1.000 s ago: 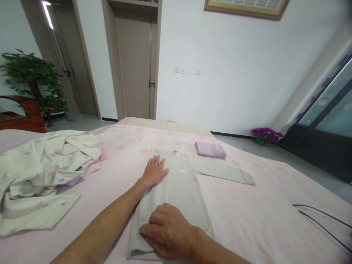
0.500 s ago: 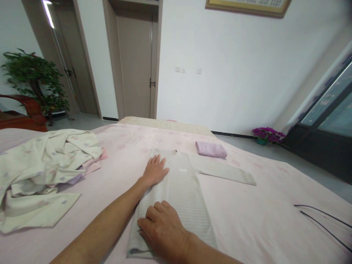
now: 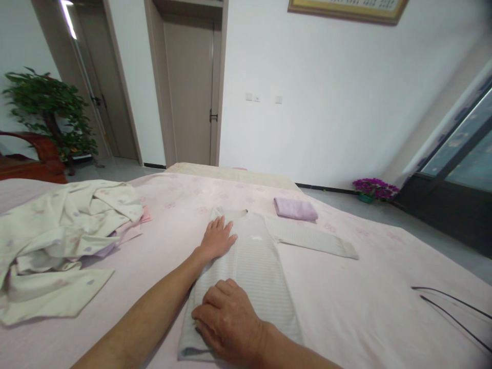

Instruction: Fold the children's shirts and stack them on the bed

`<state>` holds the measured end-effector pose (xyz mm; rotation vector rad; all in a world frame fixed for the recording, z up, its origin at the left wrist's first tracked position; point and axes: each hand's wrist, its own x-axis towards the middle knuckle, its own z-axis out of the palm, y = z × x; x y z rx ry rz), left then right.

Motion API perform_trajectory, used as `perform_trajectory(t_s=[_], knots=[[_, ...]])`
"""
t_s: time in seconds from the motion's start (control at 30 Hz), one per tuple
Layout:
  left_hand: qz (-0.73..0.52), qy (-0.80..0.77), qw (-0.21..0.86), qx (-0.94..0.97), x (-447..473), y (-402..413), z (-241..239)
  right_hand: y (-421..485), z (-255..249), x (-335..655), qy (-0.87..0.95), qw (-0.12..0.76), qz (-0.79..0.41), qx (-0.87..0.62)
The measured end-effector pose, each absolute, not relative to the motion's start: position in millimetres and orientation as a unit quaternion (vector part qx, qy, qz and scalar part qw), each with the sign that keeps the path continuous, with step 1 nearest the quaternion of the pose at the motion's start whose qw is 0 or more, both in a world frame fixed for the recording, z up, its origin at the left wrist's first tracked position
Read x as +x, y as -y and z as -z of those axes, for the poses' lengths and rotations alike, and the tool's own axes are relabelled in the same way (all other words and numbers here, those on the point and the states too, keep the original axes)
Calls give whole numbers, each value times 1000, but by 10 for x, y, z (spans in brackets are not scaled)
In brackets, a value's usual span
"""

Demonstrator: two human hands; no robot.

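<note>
In the head view, taking its middle as the centre of a clock, a pale striped shirt (image 3: 265,277) lies flat at 6 o'clock on a pink flowered bed cover (image 3: 353,302). Its neckline faces up toward 12, and a long sleeve (image 3: 319,240) stretches out toward 4. The left hand (image 3: 218,238), at 7 o'clock, rests palm down on the upper part of the shirt, fingers slightly spread and gripping nothing. The right hand (image 3: 232,323), at 6 o'clock, is curled over the lower part of the shirt, knuckles up; its fingertips are partly hidden, so I cannot tell whether they pinch the fabric or only press on it. The two hands are apart, the left one farther up the shirt.

Near 4 o'clock, just beyond the sleeve, sits a folded lilac cloth (image 3: 295,209). A crumpled heap of cream patterned fabric (image 3: 65,241) spreads between 8 and 9, well apart from the shirt, with pink cloth (image 3: 130,234) showing at its right edge. Farther out toward 4 are two thin dark cords (image 3: 453,298). Purple flowers (image 3: 375,188) stand at 3, a leafy plant (image 3: 46,110) between 9 and 10, and a door (image 3: 189,92) near 11
</note>
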<state>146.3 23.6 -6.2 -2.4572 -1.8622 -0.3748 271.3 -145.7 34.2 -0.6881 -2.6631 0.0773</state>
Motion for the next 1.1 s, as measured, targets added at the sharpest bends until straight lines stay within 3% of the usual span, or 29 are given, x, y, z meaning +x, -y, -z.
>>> perform_trajectory(t_s=[0.1,0.33,0.9,1.1], knots=[[121,599,17,-791,1461,-245,74,1462,-389,2736,959,196,-60,-197],[116,599,13,-792,1454,-241,67,1479,-472,2818,983,112,-54,-135],[155,608,31,-778,1506,-52,-82,1512,-417,2796,992,114,-7,-60],[106,588,3,-802,1476,388,-109,1524,-367,2765,991,133,11,-26]])
